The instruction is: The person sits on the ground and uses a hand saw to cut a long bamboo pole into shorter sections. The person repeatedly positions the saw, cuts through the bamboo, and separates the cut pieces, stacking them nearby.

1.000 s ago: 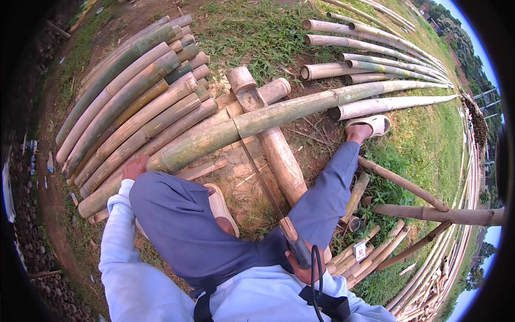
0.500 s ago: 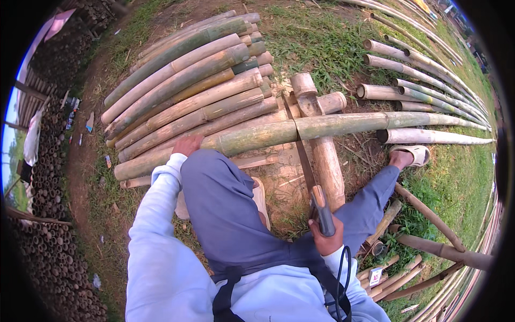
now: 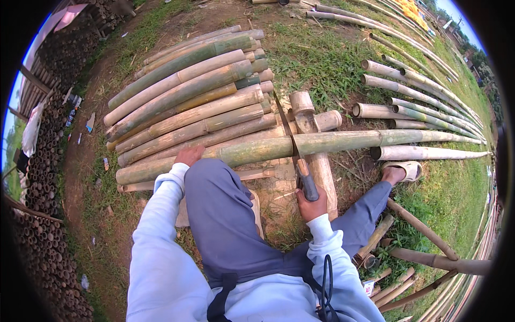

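A long greenish bamboo pole (image 3: 348,140) lies crosswise in front of me. My left hand (image 3: 190,155) grips its left part from above, beside my raised knee; the undersides of the fingers are hidden. My right hand (image 3: 312,204) is closed round the dark handle of a handsaw (image 3: 283,115). The blade sits in a cut across the pole, pointing forward, and the handle is close to the pole's near side. Under the pole, to the right of the cut, a bamboo support (image 3: 323,180) runs front to back, with a short upright bamboo piece (image 3: 301,102) at its far end.
Several cut bamboo lengths (image 3: 185,91) are piled at the left. More long bamboo poles (image 3: 424,96) lie on the grass at the right. A bamboo frame (image 3: 429,259) stands at the lower right. Stacked bamboo ends (image 3: 48,252) fill the left edge. My sandalled foot (image 3: 403,172) is at the right.
My right hand has pushed the saw forward, so its handle is now near the pole and more blade shows beyond it. My left hand stays on the pole. The view has shifted slightly.
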### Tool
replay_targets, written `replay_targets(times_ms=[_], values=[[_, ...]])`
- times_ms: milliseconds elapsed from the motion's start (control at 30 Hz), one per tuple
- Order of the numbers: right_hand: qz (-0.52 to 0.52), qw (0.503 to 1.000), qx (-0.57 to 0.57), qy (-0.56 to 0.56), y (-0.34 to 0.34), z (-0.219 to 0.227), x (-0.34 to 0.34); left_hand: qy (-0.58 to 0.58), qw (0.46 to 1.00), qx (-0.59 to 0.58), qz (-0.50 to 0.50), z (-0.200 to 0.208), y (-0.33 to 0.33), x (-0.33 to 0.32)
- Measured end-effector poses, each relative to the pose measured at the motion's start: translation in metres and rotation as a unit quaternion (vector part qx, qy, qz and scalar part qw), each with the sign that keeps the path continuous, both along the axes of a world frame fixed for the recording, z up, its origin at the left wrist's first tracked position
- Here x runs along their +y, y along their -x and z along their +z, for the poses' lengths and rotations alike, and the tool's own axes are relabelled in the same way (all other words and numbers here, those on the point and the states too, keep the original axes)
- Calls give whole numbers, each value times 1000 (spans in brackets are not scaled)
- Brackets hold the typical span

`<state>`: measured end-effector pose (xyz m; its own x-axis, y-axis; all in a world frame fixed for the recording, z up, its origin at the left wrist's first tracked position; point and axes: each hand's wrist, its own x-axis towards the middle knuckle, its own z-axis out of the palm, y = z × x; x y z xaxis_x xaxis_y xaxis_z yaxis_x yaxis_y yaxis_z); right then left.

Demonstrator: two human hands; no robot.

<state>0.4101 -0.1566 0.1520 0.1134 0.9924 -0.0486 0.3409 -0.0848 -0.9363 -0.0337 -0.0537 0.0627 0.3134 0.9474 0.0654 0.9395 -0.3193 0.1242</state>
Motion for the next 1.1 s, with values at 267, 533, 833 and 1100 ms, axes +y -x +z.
replay_targets(times_ms=[267,533,833,1100], values=[[-17,997,-55,45,-1,-3,-7,90,995,33,33,-13,3,13],[-19,998,-48,39,0,-26,-9,55,998,16,35,-48,23,18],[-19,999,-30,23,4,-12,-10,65,996,49,34,-49,28,17],[-16,998,-19,50,-1,-29,-12,312,911,223,155,-63,57,18]])
